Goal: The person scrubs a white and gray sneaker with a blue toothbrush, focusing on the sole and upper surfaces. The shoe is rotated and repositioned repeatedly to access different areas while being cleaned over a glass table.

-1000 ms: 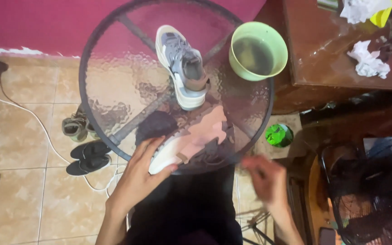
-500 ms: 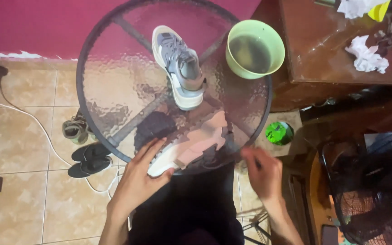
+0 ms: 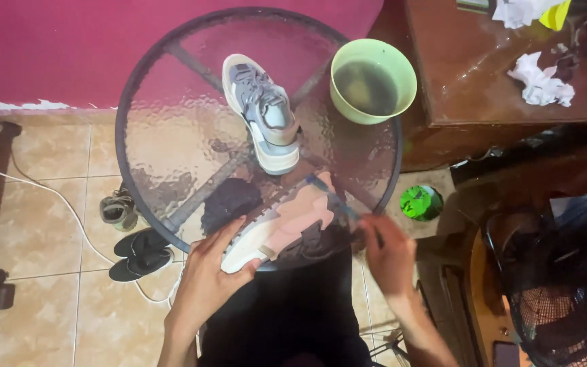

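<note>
head view | pink shoe point(image 3: 287, 228) on near rim of glass table point(image 3: 164, 136), long axis toe-left to heel-right; left hand point(image 3: 205, 282) fingers wrapped on toe end; right hand point(image 3: 388, 255) pinched shut on blue brush point(image 3: 331, 197), bristles at shoe's far-right side; grey shoe point(image 3: 263, 112) beyond

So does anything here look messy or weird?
A bit. Crumpled white paper lies scattered on the brown wooden cabinet. The left hand holds a pink-and-white sneaker on the round glass table, beside a grey sneaker. Nothing looks spilled.
</note>
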